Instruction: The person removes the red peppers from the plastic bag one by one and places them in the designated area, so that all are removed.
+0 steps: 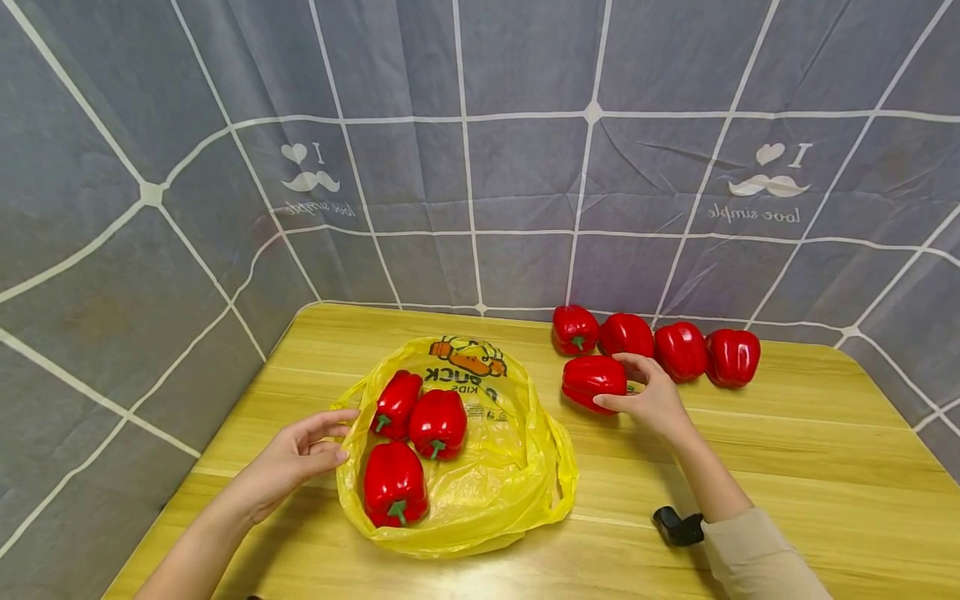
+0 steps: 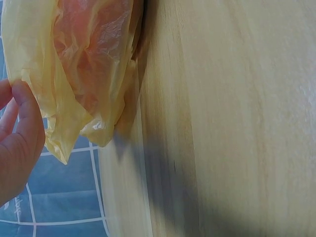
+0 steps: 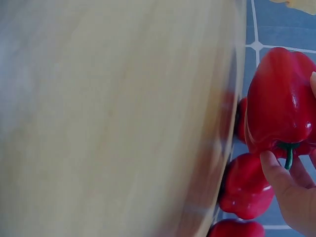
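A yellow plastic bag [image 1: 480, 533] lies spread with its mouth facing up, a duck print inside its far wall. Within it are three red bell peppers, the nearest bell pepper [image 1: 393, 479] with its green stem toward me. At the bag's left rim my left hand [image 1: 300, 458] pinches the plastic between thumb and fingers. To the right of the bag, my right hand [image 1: 651, 398] grips another red bell pepper [image 1: 592, 382] by its stem end, thumb on the near side. That held pepper [image 3: 281, 98] looms large in the right wrist view, its green stem showing near the fingers.
Several red bell peppers stand in a row along the back of the wooden table [image 1: 795, 467], the rightmost pepper [image 1: 732, 358] near the grey curtain [image 1: 525, 183]. A small black object [image 1: 677, 527] shows beside the right sleeve [image 1: 761, 558]. The curtain also borders the left side.
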A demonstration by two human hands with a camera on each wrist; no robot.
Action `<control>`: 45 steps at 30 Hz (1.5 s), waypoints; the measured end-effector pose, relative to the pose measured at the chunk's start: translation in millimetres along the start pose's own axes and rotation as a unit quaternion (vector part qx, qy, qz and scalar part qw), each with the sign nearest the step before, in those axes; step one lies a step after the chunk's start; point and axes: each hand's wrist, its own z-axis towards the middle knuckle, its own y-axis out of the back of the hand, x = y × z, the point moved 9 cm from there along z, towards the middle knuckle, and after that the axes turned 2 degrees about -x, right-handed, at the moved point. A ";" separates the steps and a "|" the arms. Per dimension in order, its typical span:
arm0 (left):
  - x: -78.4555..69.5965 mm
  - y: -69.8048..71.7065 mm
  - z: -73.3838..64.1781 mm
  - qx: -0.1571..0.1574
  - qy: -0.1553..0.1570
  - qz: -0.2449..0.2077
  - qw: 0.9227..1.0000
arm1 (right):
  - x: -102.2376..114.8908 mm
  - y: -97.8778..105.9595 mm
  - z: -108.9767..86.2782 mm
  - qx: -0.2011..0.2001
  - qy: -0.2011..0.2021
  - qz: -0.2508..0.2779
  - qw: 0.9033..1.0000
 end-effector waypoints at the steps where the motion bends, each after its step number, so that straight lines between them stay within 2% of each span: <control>1: 0.2 0.0 0.1 0.000 0.000 -0.001 1.000 | -0.6 -0.6 0.4 -0.001 -0.001 -0.001 1.000; 8: -0.9 -1.1 0.9 0.009 -0.011 -0.018 1.000 | -2.9 -3.5 4.4 -0.013 0.002 0.001 1.000; 16: 1.7 0.0 0.4 0.000 -0.003 -0.013 1.000 | -6.7 -6.3 6.7 -0.022 -0.003 -0.003 1.000; 25: 0.1 -0.7 0.1 0.001 -0.014 -0.013 1.000 | -5.0 -8.7 8.5 -0.045 0.000 -0.008 0.999; 45: 1.6 -0.6 -0.9 -0.004 -0.003 -0.004 1.000 | -4.9 -15.2 9.5 -0.039 -0.015 0.005 0.999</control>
